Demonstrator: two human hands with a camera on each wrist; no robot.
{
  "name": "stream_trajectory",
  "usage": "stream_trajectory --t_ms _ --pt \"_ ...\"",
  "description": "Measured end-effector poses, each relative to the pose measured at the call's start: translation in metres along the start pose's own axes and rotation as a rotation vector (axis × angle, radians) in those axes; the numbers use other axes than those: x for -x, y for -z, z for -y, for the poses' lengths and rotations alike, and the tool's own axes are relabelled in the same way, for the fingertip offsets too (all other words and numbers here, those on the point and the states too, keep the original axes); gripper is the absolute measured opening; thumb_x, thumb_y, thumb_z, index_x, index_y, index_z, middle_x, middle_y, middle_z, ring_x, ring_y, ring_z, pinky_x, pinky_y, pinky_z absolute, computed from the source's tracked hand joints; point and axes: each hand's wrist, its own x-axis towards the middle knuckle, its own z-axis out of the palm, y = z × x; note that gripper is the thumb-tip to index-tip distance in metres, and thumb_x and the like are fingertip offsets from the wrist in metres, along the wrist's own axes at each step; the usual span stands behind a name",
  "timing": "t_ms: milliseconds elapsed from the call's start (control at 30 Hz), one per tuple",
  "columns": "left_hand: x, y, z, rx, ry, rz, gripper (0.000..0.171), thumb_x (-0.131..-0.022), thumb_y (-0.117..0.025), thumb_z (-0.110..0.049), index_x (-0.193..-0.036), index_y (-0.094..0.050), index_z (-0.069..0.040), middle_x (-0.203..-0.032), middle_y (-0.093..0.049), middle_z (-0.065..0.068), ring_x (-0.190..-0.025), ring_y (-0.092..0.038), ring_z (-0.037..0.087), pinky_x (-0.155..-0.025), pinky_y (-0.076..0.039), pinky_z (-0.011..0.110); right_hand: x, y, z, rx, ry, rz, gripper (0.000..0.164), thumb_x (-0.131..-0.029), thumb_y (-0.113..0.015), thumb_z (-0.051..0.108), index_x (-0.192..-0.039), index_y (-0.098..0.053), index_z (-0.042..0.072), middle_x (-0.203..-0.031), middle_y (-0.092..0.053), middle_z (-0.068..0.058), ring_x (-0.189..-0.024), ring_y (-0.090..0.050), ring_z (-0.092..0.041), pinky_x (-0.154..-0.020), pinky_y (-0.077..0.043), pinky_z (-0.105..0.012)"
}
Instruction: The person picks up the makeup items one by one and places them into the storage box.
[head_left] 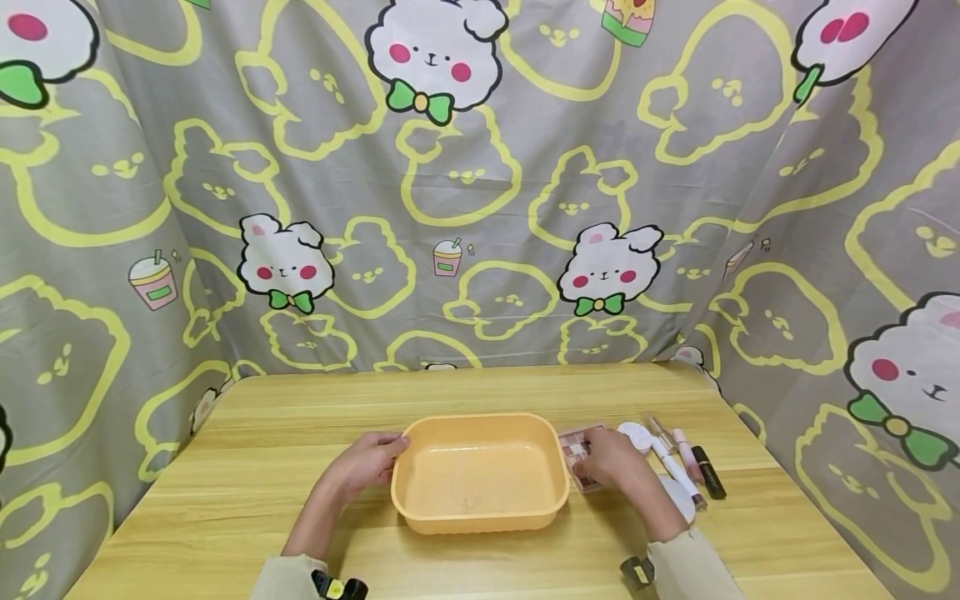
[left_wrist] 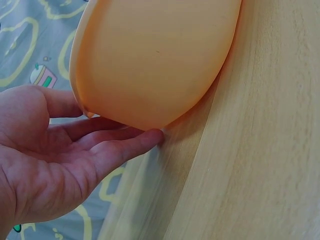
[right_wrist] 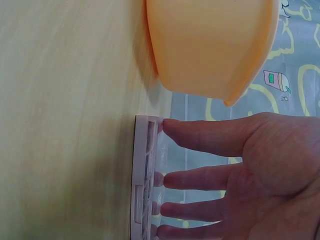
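An orange-yellow plastic basin stands at the middle of the table with nothing in it. My left hand holds its left end. The left wrist view shows the thumb at the rim, its tip hidden, and the fingers against the outer wall. Just right of the basin lies an eyeshadow palette with checkered pans and a clear lid, flat on the table. My right hand reaches over it, covering part of it. In the right wrist view its straight fingertips touch the palette's lid.
Right of the right hand lie several cosmetics on the wooden table: a scalloped white round item, a white tube, a pink tube, a black tube and a white disc. A patterned curtain encloses the table.
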Motion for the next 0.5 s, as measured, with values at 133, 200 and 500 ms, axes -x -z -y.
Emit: stream_trajectory --t_ms 133,200,500 --pt "-0.0004 0.0001 0.0003 -0.002 0.0 0.001 0.053 -0.108 -0.047 -0.025 -0.145 -0.043 0.013 -0.109 -0.067 0.013 -0.089 -0.061 0.016 -0.08 -0.055 0.032 0.0012 0.0011 0.0004 -0.001 0.001 0.008 0.046 -0.076 -0.085 0.02 -0.113 -0.07 -0.004 -0.104 -0.071 -0.021 -0.095 -0.065 -0.035 -0.087 -0.054 -0.054" --pt "-0.0008 0.0 0.0008 -0.004 0.0 0.001 0.054 -0.108 -0.047 -0.025 -0.146 -0.043 0.013 -0.108 -0.067 0.012 -0.088 -0.061 0.016 -0.079 -0.055 0.031 0.0021 0.002 0.0011 -0.008 -0.001 0.012 0.044 -0.075 -0.085 0.02 -0.11 -0.071 -0.004 -0.104 -0.071 -0.021 -0.093 -0.065 -0.033 -0.086 -0.054 -0.053" --pt "-0.0015 -0.0007 0.0018 -0.004 0.004 -0.007 0.053 -0.108 -0.046 -0.025 -0.145 -0.044 0.013 -0.103 -0.065 0.01 -0.084 -0.058 0.016 -0.077 -0.054 0.03 0.0075 0.0058 0.0056 -0.037 -0.023 0.1 0.049 -0.073 -0.088 0.017 -0.113 -0.072 -0.005 -0.104 -0.072 -0.019 -0.082 -0.06 -0.024 -0.079 -0.056 -0.044"
